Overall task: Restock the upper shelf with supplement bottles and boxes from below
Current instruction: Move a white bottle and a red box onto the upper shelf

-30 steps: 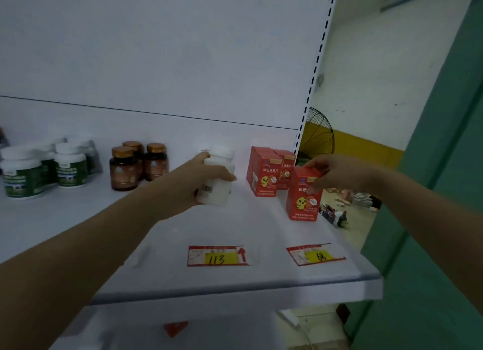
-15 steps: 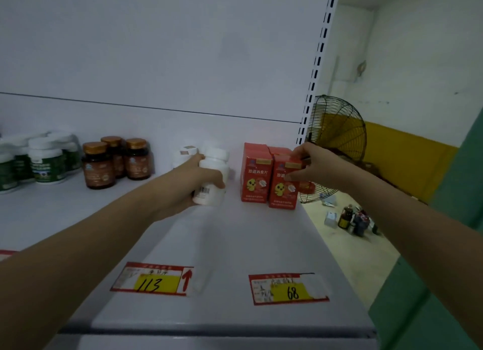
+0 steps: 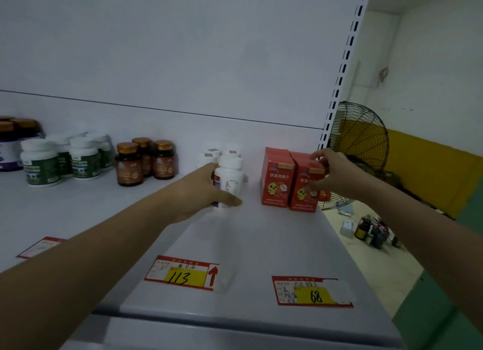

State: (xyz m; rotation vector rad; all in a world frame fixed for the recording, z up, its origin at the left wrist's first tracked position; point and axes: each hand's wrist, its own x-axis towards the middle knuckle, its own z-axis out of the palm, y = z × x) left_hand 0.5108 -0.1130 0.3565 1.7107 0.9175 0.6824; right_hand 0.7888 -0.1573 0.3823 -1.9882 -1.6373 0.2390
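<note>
On the white upper shelf [image 3: 261, 245], my left hand [image 3: 206, 190] grips a white supplement bottle [image 3: 231, 178] standing upright in front of other white bottles [image 3: 213, 153] near the back panel. My right hand [image 3: 332, 173] holds the top and front of a red box [image 3: 304, 190] with a yellow chick picture. That box stands on the shelf right beside a matching red box [image 3: 277, 182], touching it.
Brown amber bottles [image 3: 143, 161] and green-labelled white jars [image 3: 60, 158] stand further left. Price tags marked 113 [image 3: 183, 274] and 68 [image 3: 312, 292] lie near the shelf's front edge. A fan [image 3: 363, 145] and bottles on the floor [image 3: 371, 230] sit beyond the shelf's right end.
Both hands pushed their items back: the white bottle now stands by the other white bottles, and the red box went from the shelf's right edge to beside its match.
</note>
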